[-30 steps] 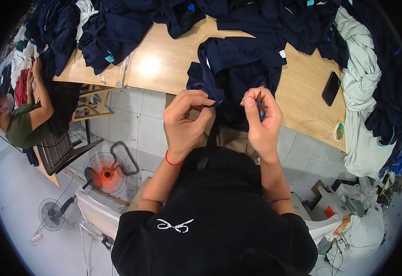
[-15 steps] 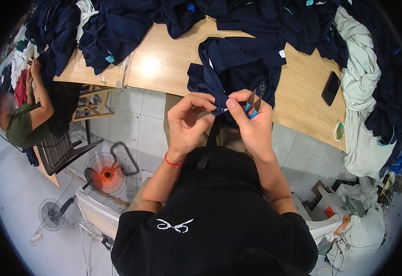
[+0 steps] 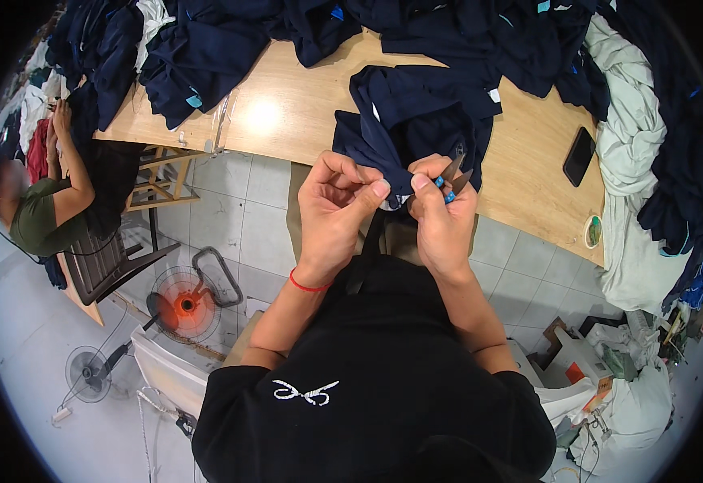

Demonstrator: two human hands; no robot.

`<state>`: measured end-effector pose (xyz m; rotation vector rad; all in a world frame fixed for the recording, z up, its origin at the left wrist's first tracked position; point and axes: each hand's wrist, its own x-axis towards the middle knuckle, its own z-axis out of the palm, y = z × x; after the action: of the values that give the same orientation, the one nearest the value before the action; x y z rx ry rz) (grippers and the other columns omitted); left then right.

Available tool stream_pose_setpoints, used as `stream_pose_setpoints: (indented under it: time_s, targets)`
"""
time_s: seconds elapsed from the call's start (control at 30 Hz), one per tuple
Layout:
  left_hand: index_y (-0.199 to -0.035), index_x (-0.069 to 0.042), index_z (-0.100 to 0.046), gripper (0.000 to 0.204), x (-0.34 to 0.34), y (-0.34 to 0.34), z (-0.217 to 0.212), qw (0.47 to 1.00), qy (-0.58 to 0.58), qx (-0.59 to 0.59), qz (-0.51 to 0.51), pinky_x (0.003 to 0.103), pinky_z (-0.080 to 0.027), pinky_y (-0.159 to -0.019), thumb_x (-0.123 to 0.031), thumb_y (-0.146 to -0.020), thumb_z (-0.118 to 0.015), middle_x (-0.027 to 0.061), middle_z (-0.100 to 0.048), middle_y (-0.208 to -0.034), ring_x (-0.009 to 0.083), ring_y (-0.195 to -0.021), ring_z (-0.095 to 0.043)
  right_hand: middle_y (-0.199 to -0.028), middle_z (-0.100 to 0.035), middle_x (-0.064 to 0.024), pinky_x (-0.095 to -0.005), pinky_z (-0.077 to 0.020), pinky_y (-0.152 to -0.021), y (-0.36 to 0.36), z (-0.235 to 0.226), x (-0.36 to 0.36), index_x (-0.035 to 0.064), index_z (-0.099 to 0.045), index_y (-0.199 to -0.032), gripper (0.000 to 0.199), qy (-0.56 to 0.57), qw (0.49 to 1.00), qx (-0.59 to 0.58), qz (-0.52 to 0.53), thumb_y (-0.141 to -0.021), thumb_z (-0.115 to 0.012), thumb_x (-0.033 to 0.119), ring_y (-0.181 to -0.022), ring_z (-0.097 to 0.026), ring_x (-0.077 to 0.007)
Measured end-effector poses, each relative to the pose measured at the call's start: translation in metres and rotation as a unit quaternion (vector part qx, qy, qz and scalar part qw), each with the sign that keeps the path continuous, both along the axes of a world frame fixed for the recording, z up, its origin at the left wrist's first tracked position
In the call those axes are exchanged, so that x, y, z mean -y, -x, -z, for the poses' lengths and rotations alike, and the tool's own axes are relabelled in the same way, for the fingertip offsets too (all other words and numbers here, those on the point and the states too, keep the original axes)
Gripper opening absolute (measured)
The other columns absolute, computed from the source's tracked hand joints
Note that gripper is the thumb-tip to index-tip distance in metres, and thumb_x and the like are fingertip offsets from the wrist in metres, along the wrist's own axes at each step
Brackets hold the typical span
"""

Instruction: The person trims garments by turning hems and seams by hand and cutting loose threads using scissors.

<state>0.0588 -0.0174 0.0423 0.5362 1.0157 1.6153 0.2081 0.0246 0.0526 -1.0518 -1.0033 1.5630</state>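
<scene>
A dark navy garment (image 3: 440,105) lies bunched over the near edge of the table, its lower edge hanging toward my lap. My right hand (image 3: 444,213) pinches that edge between thumb and forefinger. It also keeps a pair of small thread snips (image 3: 445,190) with blue handles in its curled fingers, the blades pointing up and away from me. Close beside it on the left, my left hand (image 3: 333,205) is closed, thumb and forefinger pressed together at the garment's edge. What lies between those fingertips is too small to make out.
More navy garments (image 3: 206,60) are heaped along the far side of the wooden table (image 3: 287,105). A black phone (image 3: 579,156) and pale cloth (image 3: 621,113) lie at the right. On the left, a person (image 3: 53,193) sits near a chair (image 3: 110,258) and an orange-centred fan (image 3: 188,304).
My left fingers have closed from a looser, more spread pose into a tight pinch. The snips have tilted to the right in my right hand, and the garment's edge has shifted slightly.
</scene>
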Motion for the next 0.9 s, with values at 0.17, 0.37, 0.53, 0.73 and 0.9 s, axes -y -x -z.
stream_pose_setpoints:
  time_s: [0.17, 0.37, 0.53, 0.73, 0.9]
  targets:
    - [-0.105, -0.005, -0.060, 0.025, -0.003, 0.004, -0.001, 0.999, -0.014, 0.019, 0.040, 0.021, -0.052, -0.076, 0.008, -0.094, -0.079, 0.0056, -0.074, -0.099, 0.0057, -0.085, -0.065, -0.086, -0.063, 0.0033, -0.0213, -0.0409, -0.064, -0.007, -0.002, -0.004, 0.0011, -0.067, -0.098, 0.009, 0.032, 0.998, -0.039, -0.021, -0.105, -0.065, 0.006, -0.072, -0.051, -0.0022]
    - [-0.110, 0.001, -0.076, 0.016, -0.005, 0.011, 0.000, 0.997, 0.053, -0.057, 0.011, 0.021, -0.055, -0.080, 0.004, -0.095, -0.080, 0.0031, -0.077, -0.099, 0.0068, -0.087, -0.070, -0.112, -0.072, -0.0119, -0.0362, -0.0535, -0.096, -0.089, 0.068, -0.057, -0.0036, -0.065, -0.133, 0.036, -0.090, 0.928, 0.345, 0.105, -0.100, -0.073, 0.009, -0.103, -0.068, -0.0221]
    - [-0.114, 0.003, -0.077, 0.019, -0.007, 0.012, 0.004, 0.998, 0.060, -0.028, 0.005, 0.022, -0.057, -0.082, 0.005, -0.095, -0.079, 0.0057, -0.079, -0.104, 0.0077, -0.089, -0.071, -0.130, -0.066, -0.0258, -0.0462, -0.0508, -0.107, -0.153, 0.102, -0.075, -0.0038, -0.062, -0.140, 0.049, -0.150, 0.734, 0.653, 0.106, -0.092, -0.069, -0.002, -0.125, -0.063, -0.0391]
    - [-0.114, 0.004, -0.078, 0.020, -0.008, 0.011, 0.006, 0.997, 0.066, -0.035, 0.014, 0.022, -0.057, -0.084, 0.005, -0.094, -0.080, 0.0071, -0.079, -0.107, 0.0081, -0.092, -0.072, -0.120, -0.071, -0.0166, -0.0325, -0.0581, -0.083, -0.078, 0.021, -0.049, -0.0022, -0.073, -0.129, 0.032, -0.182, 0.933, 0.311, 0.007, -0.097, -0.071, -0.001, -0.095, -0.074, -0.0214]
    - [-0.114, 0.002, -0.077, 0.020, -0.013, -0.002, -0.002, 0.989, 0.043, -0.133, 0.054, 0.023, -0.056, -0.085, 0.001, -0.095, -0.082, 0.0039, -0.077, -0.108, 0.0077, -0.095, -0.070, -0.109, -0.072, -0.0130, -0.0268, -0.0547, -0.068, -0.018, -0.030, -0.016, -0.0015, -0.075, -0.122, 0.028, -0.152, 0.959, 0.223, -0.090, -0.094, -0.076, -0.003, -0.075, -0.070, -0.0173]
